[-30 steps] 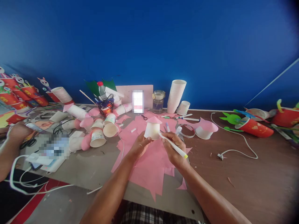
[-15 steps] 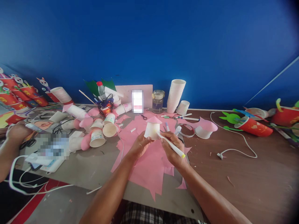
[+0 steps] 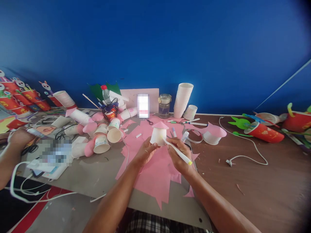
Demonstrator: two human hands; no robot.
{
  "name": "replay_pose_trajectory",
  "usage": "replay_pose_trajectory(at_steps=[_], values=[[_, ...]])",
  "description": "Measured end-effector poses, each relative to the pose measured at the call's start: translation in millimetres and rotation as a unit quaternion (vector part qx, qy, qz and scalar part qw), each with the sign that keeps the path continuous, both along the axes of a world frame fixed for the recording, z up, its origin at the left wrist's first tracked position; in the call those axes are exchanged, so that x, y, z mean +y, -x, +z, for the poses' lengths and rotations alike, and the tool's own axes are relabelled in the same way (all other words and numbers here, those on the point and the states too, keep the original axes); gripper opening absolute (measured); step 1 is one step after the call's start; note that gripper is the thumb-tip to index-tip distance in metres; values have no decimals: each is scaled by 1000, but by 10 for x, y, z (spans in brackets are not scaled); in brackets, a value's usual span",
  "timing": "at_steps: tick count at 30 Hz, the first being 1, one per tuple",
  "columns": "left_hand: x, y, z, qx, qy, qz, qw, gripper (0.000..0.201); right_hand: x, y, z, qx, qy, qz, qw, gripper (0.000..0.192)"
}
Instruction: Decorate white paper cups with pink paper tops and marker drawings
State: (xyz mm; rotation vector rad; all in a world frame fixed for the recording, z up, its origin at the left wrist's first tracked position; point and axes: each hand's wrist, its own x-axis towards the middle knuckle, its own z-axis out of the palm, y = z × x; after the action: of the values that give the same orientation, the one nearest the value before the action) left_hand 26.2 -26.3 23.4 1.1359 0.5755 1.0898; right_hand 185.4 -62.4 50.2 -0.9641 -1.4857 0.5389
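Note:
My left hand [image 3: 146, 151] is closed around the lower left side of a white paper cup [image 3: 157, 136], which stands upside down in the air. A pink paper cone [image 3: 160, 125] tops the cup like a roof. In my right hand [image 3: 178, 153] is a white marker [image 3: 181, 153] with a yellow end, its tip against the cup's side near a faint yellow mark. Pink paper sheets [image 3: 153, 184] with jagged edges lie beneath both hands. Another cup with a pink cone [image 3: 215, 133] rests on the table to the right.
Paper cups with pink parts [image 3: 101, 143] crowd the left. At the back stand a phone [image 3: 143, 106], a glass jar [image 3: 164, 105] and a tall cup stack [image 3: 183, 100]. A white cable [image 3: 255, 158] curls on the right. Another person's hand [image 3: 18, 139] is at far left.
Almost nothing differs. The marker tip stays on the cup, and the other person's hand at far left has shifted slightly.

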Motion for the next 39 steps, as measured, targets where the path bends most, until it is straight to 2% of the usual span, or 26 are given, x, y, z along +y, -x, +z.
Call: replay_pose_trajectory(at_steps=[18,25,30,39], values=[[-15,-8,32,4,9,3,1000,38,-15,-6,17,-9,5,13,1000,13],[-6,-5,19,-41,21,9,999,39,-19,3,36,5,3,-5,1000,13],[9,6,-18,-49,35,25,998,37,-30,4,26,11,4,19,1000,14],[-6,-1,4,-44,43,35,997,32,-15,0,6,-17,-8,35,999,15]])
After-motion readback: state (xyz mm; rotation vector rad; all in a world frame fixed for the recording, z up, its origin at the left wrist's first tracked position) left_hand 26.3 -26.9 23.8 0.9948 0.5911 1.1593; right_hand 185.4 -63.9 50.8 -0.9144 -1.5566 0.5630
